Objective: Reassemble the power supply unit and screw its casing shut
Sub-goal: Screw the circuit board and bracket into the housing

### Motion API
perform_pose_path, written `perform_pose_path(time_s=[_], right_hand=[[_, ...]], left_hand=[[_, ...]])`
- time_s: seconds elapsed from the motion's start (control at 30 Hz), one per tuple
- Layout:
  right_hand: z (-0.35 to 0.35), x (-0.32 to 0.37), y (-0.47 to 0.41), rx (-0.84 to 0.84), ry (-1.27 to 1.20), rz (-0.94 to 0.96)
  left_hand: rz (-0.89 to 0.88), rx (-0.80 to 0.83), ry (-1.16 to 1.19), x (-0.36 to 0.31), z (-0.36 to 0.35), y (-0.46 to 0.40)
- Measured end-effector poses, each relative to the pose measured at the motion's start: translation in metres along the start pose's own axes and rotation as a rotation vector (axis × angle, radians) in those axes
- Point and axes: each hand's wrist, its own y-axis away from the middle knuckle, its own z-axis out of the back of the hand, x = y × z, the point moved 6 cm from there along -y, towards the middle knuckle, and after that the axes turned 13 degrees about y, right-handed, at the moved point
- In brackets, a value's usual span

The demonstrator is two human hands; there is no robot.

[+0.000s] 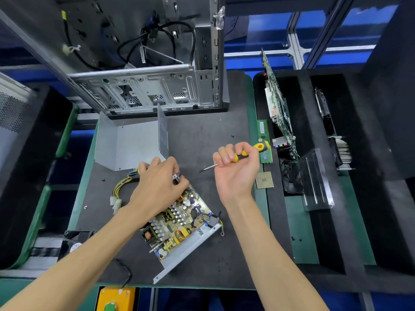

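Note:
The open power supply unit (179, 223) lies on the dark mat, its circuit board bare in a grey metal base. My left hand (159, 185) rests on its far end, fingers curled round a small metal part beside the yellow-and-black wire bundle (120, 187). My right hand (235, 169) hovers to the right and grips a yellow-and-black screwdriver (253, 150), tip pointing left above the mat. The grey casing cover (128, 144) lies open behind the unit.
An empty computer case (143, 70) stands at the back. A RAM stick (263, 140), a CPU chip (264, 180), circuit cards (278, 108) and a clear plastic cover (316, 180) are on the right. A fan (76, 241) lies at the left front. Loose screws dot the mat.

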Motion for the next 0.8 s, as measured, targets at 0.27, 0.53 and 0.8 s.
perform_pose_path(time_s=[0.27,0.53,0.8], right_hand=[[-0.015,-0.021,-0.006,0.167,0.241,0.013],[-0.025,-0.042,-0.002,0.364,0.457,-0.012],[-0.031,-0.047,-0.001,0.458,0.55,0.004]], left_hand=[[0.032,0.237,0.259,0.004,0.0,0.0],[0.099,0.268,0.262,0.003,-0.001,-0.002],[0.118,0.254,0.27,0.004,-0.001,-0.002]])
